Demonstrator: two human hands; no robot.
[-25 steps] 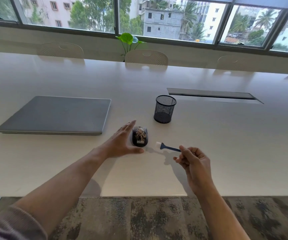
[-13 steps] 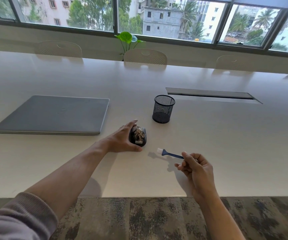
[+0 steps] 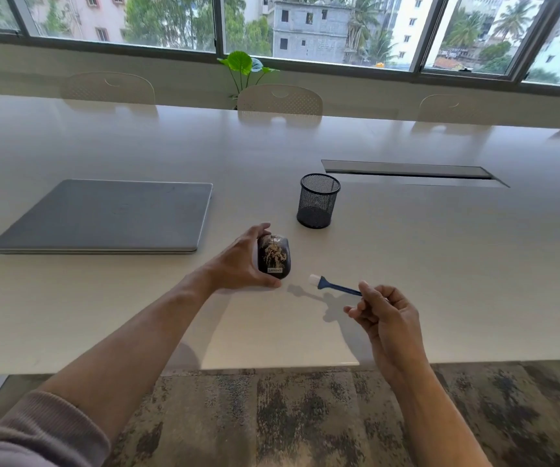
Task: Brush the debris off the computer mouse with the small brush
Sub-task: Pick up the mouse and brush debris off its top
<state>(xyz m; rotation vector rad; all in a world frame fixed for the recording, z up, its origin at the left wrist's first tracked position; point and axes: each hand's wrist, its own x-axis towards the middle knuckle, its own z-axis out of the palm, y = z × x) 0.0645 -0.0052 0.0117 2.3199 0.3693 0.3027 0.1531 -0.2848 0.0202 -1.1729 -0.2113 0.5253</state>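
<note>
Pinching the far end of a blue handle, the right hand (image 3: 388,315) holds the small brush (image 3: 334,285) with its pale bristles pointing toward the mouse (image 3: 274,257) and stopping just short of it, raised a little above the table (image 3: 406,264), to judge by the shadow beneath. The left hand (image 3: 238,264) cups the mouse from its own side, thumb curled along the near edge and fingers wrapped over the far end, steadying it flat on the table. Tan debris lies scattered over the dark top shell.

Assessment: the brush looks light, with a stiff handle and soft tip; the rear grip suits light sweeping strokes. The mouse is smooth, rigid and probably prone to sliding, so bracing it at the sides, clear of the soiled top, appears sound.

Beyond the mouse stands a black mesh cup (image 3: 317,205); a closed laptop (image 3: 103,219) lies off to the left hand's outer side.

Not determinable: the side of the mouse under the left palm, the handle end inside the right fist, and whether the debris is loose or stuck.
</note>
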